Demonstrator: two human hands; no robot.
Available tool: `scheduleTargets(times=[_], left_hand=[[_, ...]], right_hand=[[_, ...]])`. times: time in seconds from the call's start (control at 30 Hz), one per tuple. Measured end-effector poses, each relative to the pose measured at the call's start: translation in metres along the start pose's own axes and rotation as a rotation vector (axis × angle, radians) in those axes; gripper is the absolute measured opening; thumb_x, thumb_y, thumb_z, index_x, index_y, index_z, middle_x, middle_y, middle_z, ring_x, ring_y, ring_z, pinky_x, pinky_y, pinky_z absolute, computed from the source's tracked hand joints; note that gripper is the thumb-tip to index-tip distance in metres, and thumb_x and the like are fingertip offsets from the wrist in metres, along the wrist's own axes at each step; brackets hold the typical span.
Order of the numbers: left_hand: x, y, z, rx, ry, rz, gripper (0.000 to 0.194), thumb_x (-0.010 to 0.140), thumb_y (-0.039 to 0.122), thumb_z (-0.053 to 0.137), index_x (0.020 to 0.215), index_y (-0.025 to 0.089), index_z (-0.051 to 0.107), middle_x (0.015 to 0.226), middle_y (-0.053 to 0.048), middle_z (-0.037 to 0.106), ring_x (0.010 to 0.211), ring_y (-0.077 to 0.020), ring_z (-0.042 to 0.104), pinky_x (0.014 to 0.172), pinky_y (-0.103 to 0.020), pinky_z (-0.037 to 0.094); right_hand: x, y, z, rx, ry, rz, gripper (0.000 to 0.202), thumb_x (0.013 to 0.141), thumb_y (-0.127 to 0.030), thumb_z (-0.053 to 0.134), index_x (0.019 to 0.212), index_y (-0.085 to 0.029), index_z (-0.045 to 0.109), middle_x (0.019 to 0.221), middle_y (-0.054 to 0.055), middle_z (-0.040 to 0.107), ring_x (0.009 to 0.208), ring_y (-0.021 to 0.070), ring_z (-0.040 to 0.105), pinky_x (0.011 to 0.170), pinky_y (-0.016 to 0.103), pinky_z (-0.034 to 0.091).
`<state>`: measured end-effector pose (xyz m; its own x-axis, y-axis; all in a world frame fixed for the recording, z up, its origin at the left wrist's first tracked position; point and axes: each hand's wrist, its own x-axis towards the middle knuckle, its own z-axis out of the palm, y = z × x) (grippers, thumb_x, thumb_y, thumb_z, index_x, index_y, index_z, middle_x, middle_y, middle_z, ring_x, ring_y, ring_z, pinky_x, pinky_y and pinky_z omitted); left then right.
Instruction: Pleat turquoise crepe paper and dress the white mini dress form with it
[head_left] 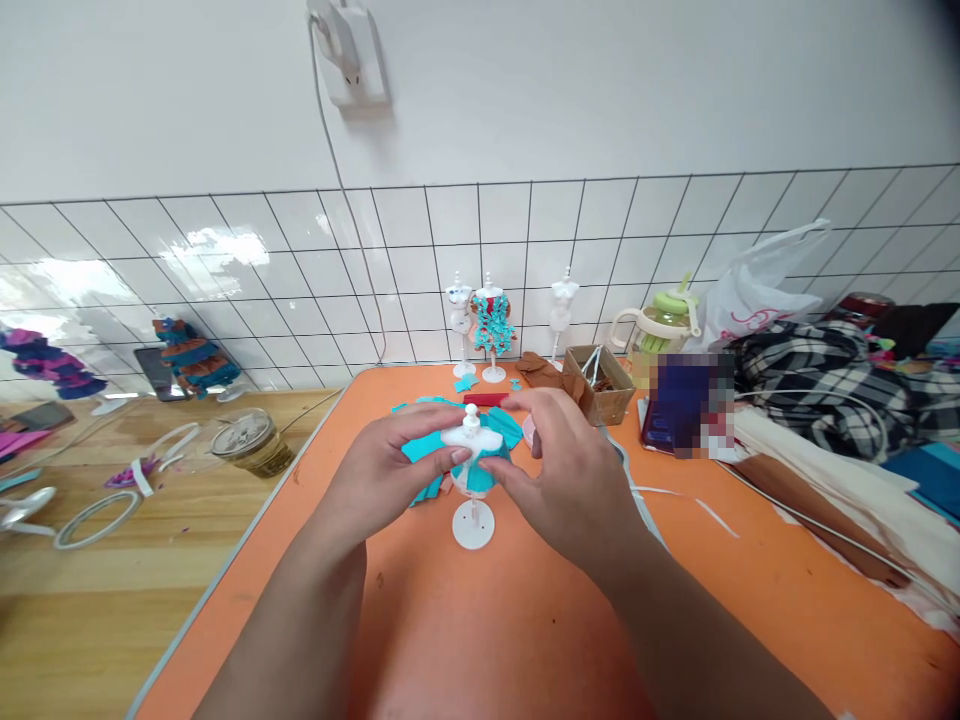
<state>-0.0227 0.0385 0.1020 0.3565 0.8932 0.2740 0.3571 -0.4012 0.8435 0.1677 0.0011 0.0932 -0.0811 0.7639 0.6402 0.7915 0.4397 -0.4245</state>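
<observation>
A small white dress form stands upright on its round base in front of me, with a strip of turquoise fabric across its chest. My left hand grips the form from the left, its thumb pressed on the front and its fingers partly hidden behind. From the other side, my right hand has its thumb on the right part of the turquoise strip. Its index finger arches above, and the other fingertips are hidden. More turquoise fabric pieces lie behind the form, partly covered by my hands.
Further back stand a dress form in turquoise bows and two plain ones. A cardboard box and a green-lidded bottle are to their right. Folded fabric lies at right. A lidded jar stands at left beyond the orange mat.
</observation>
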Motion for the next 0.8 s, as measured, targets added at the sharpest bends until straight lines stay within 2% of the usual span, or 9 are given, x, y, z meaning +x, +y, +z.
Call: scheduleTargets(times=[0.07,0.17,0.3,0.37,0.43,0.5,0.67,0.73,0.8], left_hand=[[0.000,0.000,-0.001,0.005,-0.017,0.041,0.027,0.078,0.031,0.067,0.105,0.029,0.069,0.112,-0.004,0.063,0.105,-0.0263,0.059,0.084,-0.039,0.052],[0.001,0.000,-0.002,-0.034,-0.035,0.084,0.029,0.079,0.030,0.067,0.108,0.030,0.068,0.124,-0.005,0.056,0.110,-0.0270,0.055,0.084,-0.038,0.052],[0.003,-0.003,-0.001,-0.173,-0.112,0.024,0.069,0.075,0.030,0.071,0.137,0.035,0.040,0.132,-0.009,0.049,0.112,-0.0276,0.053,0.077,-0.035,0.055],[0.005,-0.006,0.001,-0.153,-0.061,0.036,0.091,0.066,0.029,0.078,0.142,0.036,0.029,0.135,-0.010,0.045,0.118,-0.0288,0.049,0.083,-0.037,0.052],[0.007,-0.008,0.005,-0.072,-0.001,0.024,0.103,0.058,0.028,0.083,0.143,0.036,0.026,0.136,-0.010,0.044,0.120,-0.0299,0.047,0.086,-0.039,0.050],[0.009,-0.010,0.009,-0.029,-0.012,-0.040,0.096,0.059,0.029,0.081,0.140,0.034,0.031,0.130,-0.009,0.049,0.113,-0.0292,0.053,0.080,-0.037,0.052],[0.011,-0.014,0.007,-0.091,-0.077,-0.151,0.049,0.070,0.032,0.072,0.115,0.026,0.052,0.101,-0.003,0.059,0.080,-0.0189,0.060,0.060,-0.027,0.050],[0.010,-0.015,0.001,-0.132,-0.164,-0.169,0.043,0.071,0.031,0.071,0.110,0.025,0.051,0.095,-0.002,0.057,0.073,-0.0162,0.058,0.056,-0.025,0.048],[0.008,-0.014,-0.005,-0.203,-0.313,-0.164,0.046,0.073,0.030,0.069,0.113,0.026,0.048,0.093,-0.002,0.057,0.073,-0.0157,0.058,0.058,-0.026,0.049]], right_hand=[[0.000,0.000,-0.002,0.028,-0.027,0.022,0.053,0.075,-0.033,0.067,0.124,-0.024,0.049,0.096,0.003,0.065,0.075,0.0160,0.057,0.060,0.026,0.039],[0.002,0.001,-0.001,0.096,-0.090,0.073,0.061,0.075,-0.029,0.065,0.132,-0.027,0.043,0.091,0.001,0.067,0.073,0.0164,0.058,0.059,0.026,0.040],[0.005,0.003,0.001,0.229,-0.118,0.153,0.064,0.074,-0.024,0.061,0.134,-0.029,0.040,0.097,0.001,0.067,0.067,0.0138,0.057,0.057,0.025,0.041],[0.006,0.003,0.003,0.285,-0.114,0.182,0.064,0.073,-0.023,0.061,0.133,-0.030,0.040,0.101,0.002,0.066,0.066,0.0129,0.056,0.058,0.025,0.042],[0.006,0.004,0.006,0.328,-0.109,0.202,0.064,0.073,-0.022,0.062,0.132,-0.031,0.040,0.102,0.002,0.065,0.066,0.0127,0.056,0.059,0.025,0.043],[0.005,0.004,0.009,0.353,-0.108,0.216,0.064,0.072,-0.023,0.063,0.131,-0.031,0.040,0.103,0.002,0.064,0.066,0.0123,0.055,0.059,0.025,0.043],[0.006,0.006,0.009,0.382,-0.165,0.209,0.055,0.073,-0.030,0.066,0.125,-0.028,0.046,0.109,0.003,0.061,0.075,0.0136,0.056,0.062,0.026,0.044],[0.007,0.009,0.002,0.428,-0.224,0.150,0.062,0.072,-0.035,0.069,0.128,-0.028,0.044,0.116,0.005,0.058,0.083,0.0152,0.055,0.064,0.027,0.045],[0.009,0.012,-0.006,0.486,-0.300,0.058,0.067,0.071,-0.038,0.071,0.131,-0.029,0.042,0.123,0.006,0.055,0.091,0.0165,0.054,0.069,0.028,0.046]])
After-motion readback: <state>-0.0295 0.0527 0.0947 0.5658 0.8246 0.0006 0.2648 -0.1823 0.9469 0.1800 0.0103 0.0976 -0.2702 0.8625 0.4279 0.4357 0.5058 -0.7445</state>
